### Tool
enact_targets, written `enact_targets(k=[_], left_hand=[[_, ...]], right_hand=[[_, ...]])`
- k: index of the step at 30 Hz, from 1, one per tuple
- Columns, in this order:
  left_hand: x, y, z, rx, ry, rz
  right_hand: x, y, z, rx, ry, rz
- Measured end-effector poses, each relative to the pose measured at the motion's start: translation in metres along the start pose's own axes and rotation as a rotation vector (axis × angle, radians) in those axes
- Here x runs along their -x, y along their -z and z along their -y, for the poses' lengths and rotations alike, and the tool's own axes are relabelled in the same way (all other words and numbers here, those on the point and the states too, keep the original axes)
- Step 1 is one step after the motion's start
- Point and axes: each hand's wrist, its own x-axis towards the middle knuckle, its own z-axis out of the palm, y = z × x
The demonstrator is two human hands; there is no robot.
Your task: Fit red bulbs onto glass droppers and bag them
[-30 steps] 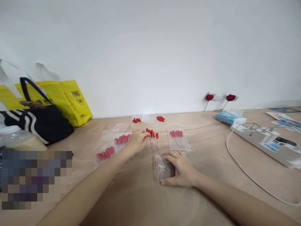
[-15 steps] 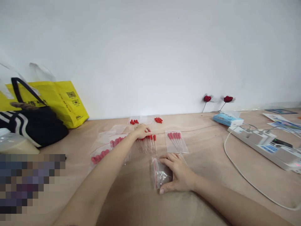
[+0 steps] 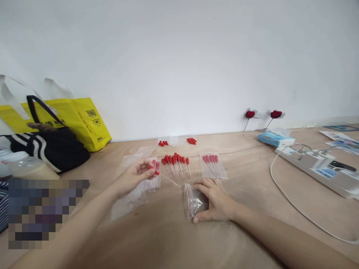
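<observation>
Between the fingertips of my left hand (image 3: 137, 175) is the red rubber bulb of a glass dropper (image 3: 168, 179). Its thin clear tube slants down to the right, with the tip close to the mouth of a clear zip bag (image 3: 193, 201). My right hand (image 3: 215, 200) grips that bag on the table, thumb at the near edge and fingers at the far edge. Beyond both hands lies a fanned pile of red-bulbed droppers (image 3: 176, 164). A flat bag of several droppers (image 3: 213, 165) rests to its right. More filled bags (image 3: 130, 200) are partly hidden by my left hand and forearm.
Loose red bulbs (image 3: 191, 141) and clear tubes lie on a bag near the wall. A white power strip (image 3: 316, 173) with cables and a blue tissue pack (image 3: 276, 138) are at right. A black bag (image 3: 53, 149), yellow bag (image 3: 92, 123) and plastic jar (image 3: 35, 168) stand at left.
My left hand has come back from the dropper pile, toward me and left, with one dropper in its fingers. My right hand stays on the zip bag. The view has shifted slightly.
</observation>
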Motion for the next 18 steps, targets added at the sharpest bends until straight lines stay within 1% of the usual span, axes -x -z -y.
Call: enact_targets(k=[3, 6, 9, 12, 15, 18], left_hand=[[0.03, -0.007, 0.017, 0.106, 0.103, 0.022], [0.042, -0.02, 0.028, 0.139, 0.147, 0.066], [0.044, -0.036, 0.03, 0.147, 0.155, 0.098], [0.045, -0.054, 0.027, 0.152, 0.184, 0.127], [0.044, -0.067, 0.023, 0.134, 0.198, 0.2], [0.041, -0.075, 0.021, 0.107, 0.151, 0.281]], right_hand=[[0.0, 0.001, 0.001, -0.005, -0.023, 0.006], [-0.001, 0.0, 0.001, -0.011, -0.028, 0.004], [-0.001, 0.001, 0.003, -0.015, -0.026, -0.002], [-0.002, 0.001, 0.006, -0.004, -0.016, 0.0], [-0.003, 0.002, 0.008, 0.016, -0.011, -0.004], [-0.004, 0.003, 0.009, 0.04, 0.013, -0.015]])
